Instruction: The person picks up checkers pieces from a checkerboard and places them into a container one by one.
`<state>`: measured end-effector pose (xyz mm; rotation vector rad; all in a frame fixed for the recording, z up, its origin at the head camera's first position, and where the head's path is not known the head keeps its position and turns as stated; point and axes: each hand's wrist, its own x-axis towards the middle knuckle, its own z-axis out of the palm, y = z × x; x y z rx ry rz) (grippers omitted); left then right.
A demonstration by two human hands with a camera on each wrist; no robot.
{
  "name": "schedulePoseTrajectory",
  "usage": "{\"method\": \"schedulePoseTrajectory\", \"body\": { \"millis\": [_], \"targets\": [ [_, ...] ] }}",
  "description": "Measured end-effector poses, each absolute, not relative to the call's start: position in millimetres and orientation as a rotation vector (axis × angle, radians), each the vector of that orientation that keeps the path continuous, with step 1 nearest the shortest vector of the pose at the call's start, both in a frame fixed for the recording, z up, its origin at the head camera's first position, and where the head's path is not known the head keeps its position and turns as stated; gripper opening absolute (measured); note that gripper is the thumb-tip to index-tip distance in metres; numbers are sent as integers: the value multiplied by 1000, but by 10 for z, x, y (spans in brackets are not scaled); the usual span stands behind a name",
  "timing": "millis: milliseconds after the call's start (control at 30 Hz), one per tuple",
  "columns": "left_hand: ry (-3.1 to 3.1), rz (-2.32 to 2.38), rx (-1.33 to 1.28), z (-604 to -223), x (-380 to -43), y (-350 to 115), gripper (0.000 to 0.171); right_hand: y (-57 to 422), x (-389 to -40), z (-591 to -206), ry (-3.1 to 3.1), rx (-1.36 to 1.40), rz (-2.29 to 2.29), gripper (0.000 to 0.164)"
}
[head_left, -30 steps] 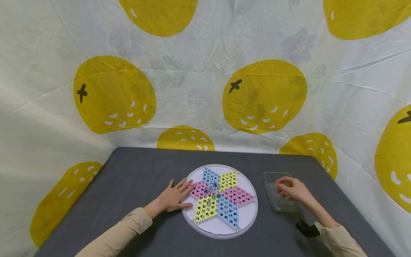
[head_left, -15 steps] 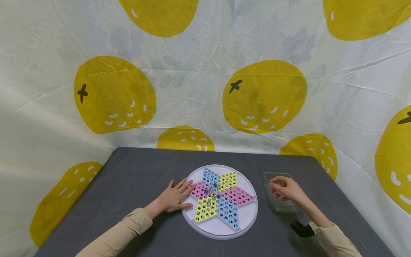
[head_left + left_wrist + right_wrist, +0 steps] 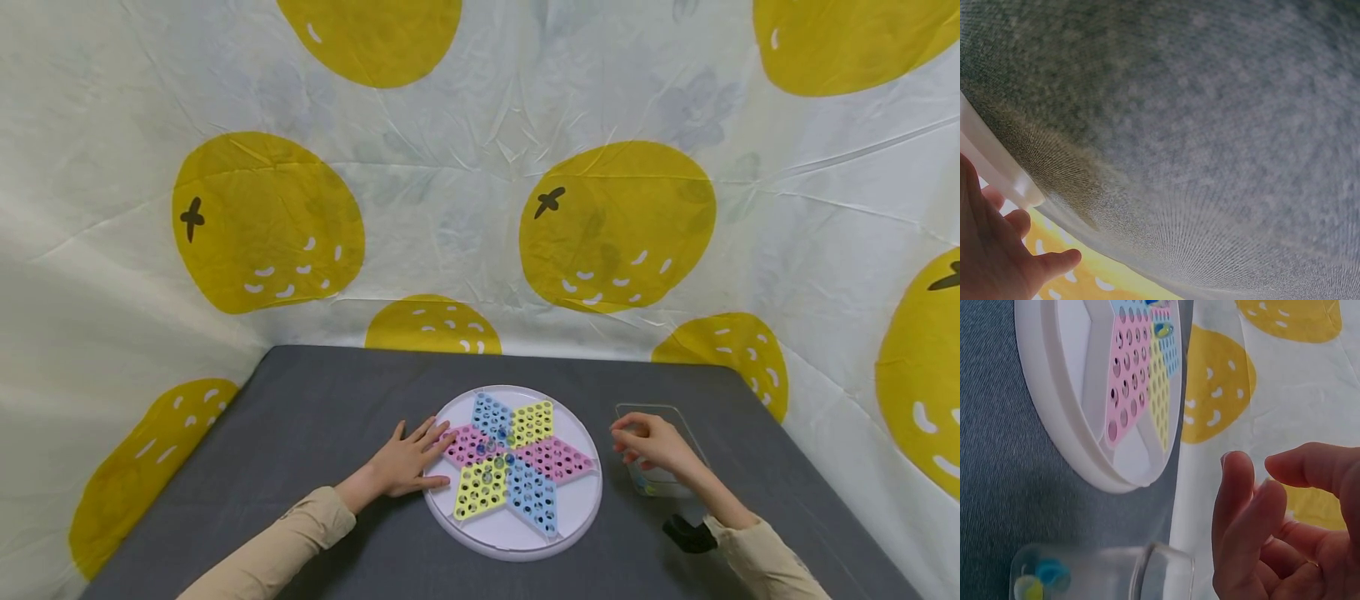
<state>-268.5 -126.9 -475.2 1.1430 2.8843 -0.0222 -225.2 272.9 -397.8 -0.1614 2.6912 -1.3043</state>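
A round white Chinese checkers board [image 3: 573, 517] with a star of pink, yellow and blue perforated points lies on the dark table. Several glass marbles [image 3: 510, 458] sit in holes around its middle. Fingers spread, my left hand [image 3: 405, 460] rests on the board's left rim. My right hand [image 3: 656, 442] hovers over the clear plastic box [image 3: 678, 486], right of the board. In the right wrist view its fingers bend loosely, with a gap between thumb and forefinger and nothing seen there. A blue marble [image 3: 1052, 573] and a yellowish one [image 3: 1029, 587] lie in the box.
The grey cloth-covered table [image 3: 337, 400] extends around the board and box. Behind it and at the sides hangs a white curtain [image 3: 442, 217] printed with large yellow fruit. A black wrist strap piece [image 3: 688, 535] shows below my right forearm.
My right hand has moved left across the box toward the board, its fingers still bent. The left hand and the board have stayed in place.
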Motion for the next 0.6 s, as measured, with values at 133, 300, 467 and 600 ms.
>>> {"method": "schedulePoseTrajectory", "body": {
  "millis": [133, 300, 467, 600],
  "targets": [
    [2887, -25, 1150, -4749, -2680, -1268, 74, 2653, -2269, -3987, 2689, -175, -1307, 36],
    [2892, -31, 1150, -4759, -2684, -1269, 74, 2567, -2302, -4021, 2691, -177, -1302, 34],
    [2895, -34, 1139, -4762, -2687, -1272, 74, 2491, -2329, -4058, 2682, -200, -1288, 34],
    [2892, -27, 1136, -4764, -2687, -1272, 74, 2431, -2343, -4079, 2662, -203, -1284, 36]
  ]
}}
